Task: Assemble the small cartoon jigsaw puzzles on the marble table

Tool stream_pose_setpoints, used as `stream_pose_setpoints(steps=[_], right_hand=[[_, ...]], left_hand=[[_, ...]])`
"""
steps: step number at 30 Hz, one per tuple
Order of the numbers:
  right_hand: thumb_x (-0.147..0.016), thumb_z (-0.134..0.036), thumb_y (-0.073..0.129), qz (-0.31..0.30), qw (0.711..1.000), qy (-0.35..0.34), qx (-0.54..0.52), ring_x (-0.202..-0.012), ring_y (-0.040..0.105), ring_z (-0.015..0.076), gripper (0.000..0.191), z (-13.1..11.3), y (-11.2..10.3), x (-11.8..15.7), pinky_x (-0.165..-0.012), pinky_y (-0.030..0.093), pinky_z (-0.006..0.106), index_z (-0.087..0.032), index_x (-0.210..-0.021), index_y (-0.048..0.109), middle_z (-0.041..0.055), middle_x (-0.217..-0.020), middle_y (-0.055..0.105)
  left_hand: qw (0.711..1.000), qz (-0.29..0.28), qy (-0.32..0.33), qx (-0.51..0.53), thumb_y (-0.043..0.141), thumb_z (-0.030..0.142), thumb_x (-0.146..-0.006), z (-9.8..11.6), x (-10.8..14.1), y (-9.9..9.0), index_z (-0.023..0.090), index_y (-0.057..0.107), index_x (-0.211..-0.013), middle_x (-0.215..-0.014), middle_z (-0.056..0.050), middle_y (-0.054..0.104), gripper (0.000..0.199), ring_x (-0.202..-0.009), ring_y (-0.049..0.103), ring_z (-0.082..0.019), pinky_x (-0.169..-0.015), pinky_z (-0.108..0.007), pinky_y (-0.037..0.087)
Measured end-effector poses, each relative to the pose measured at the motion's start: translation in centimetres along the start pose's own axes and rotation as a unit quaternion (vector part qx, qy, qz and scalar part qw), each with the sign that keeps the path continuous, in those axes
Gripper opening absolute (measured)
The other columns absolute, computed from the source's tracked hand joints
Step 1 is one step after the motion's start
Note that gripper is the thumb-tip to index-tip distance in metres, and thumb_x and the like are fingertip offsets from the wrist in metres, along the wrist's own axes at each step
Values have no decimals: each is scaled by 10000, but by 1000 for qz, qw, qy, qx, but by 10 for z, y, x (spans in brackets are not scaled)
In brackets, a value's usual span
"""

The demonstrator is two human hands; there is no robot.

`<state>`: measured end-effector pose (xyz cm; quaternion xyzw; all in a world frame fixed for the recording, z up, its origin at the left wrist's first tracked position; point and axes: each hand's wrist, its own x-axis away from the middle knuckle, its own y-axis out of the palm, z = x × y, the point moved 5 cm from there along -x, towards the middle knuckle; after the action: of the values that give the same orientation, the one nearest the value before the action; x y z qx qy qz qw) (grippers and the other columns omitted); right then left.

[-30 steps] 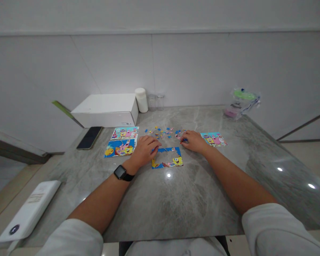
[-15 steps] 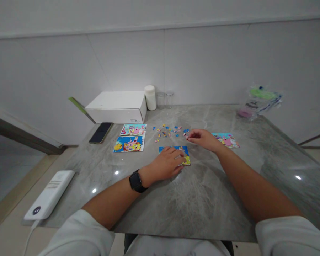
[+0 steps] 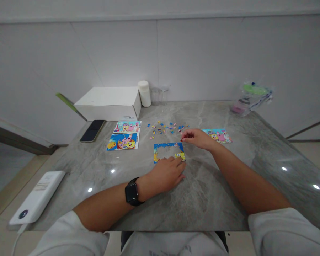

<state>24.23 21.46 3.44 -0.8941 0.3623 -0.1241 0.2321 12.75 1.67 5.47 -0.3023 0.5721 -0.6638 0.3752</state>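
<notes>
A partly filled jigsaw puzzle [image 3: 156, 145] lies flat on the table, blue at its top edge and yellow at the lower right, with a grey gap in its middle. My left hand [image 3: 166, 172], wearing a black watch, rests with fingers stretched over the puzzle's lower edge. Just past the puzzle's upper right corner, my right hand [image 3: 198, 138] is closed in a pinch on a small puzzle piece [image 3: 181, 140], mostly hidden by the fingertips. Several loose puzzle pieces [image 3: 160, 131] are scattered beyond the puzzle.
Printed picture cards [image 3: 122, 141] lie at left, beside a phone [image 3: 92, 131]. Another colourful picture puzzle [image 3: 221, 136] is partly behind my right wrist. A white box [image 3: 108, 103], white bottle [image 3: 144, 94] and clear jars [image 3: 164, 96] stand at the back. Also present: plastic bag [image 3: 252, 99], power bank [image 3: 38, 197].
My left hand has slid back toward me, uncovering most of the puzzle. My right hand has brought the pinched piece closer to the puzzle's upper right corner. The view has shifted slightly.
</notes>
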Motion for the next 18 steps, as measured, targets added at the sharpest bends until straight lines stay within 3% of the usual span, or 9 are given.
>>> stream_pose_setpoints(steps=[5, 18], right_hand=[[-856, -259, 687, -24, 990, 1, 137, -784, 654, 159, 111, -8, 13, 6, -727, 488, 258, -196, -890, 772, 14, -844, 757], [-846, -183, 730, -78, 978, 37, 191, -779, 717, 161, 99, -5, 35, 9, -710, 506, 241, -198, -925, 789, 3, -834, 789]], left_hand=[[999, -3, -43, 3, 631, 453, -1026, 0, 0, 4, 174, 585, -1353, -1364, -172, 625, 433, -1112, 680, -318, -909, -463, 591], [998, -13, -51, -30, 628, 540, -1013, 3, -3, 11, 136, 620, -1319, -1344, -191, 645, 506, -1032, 713, -334, -865, -463, 592]])
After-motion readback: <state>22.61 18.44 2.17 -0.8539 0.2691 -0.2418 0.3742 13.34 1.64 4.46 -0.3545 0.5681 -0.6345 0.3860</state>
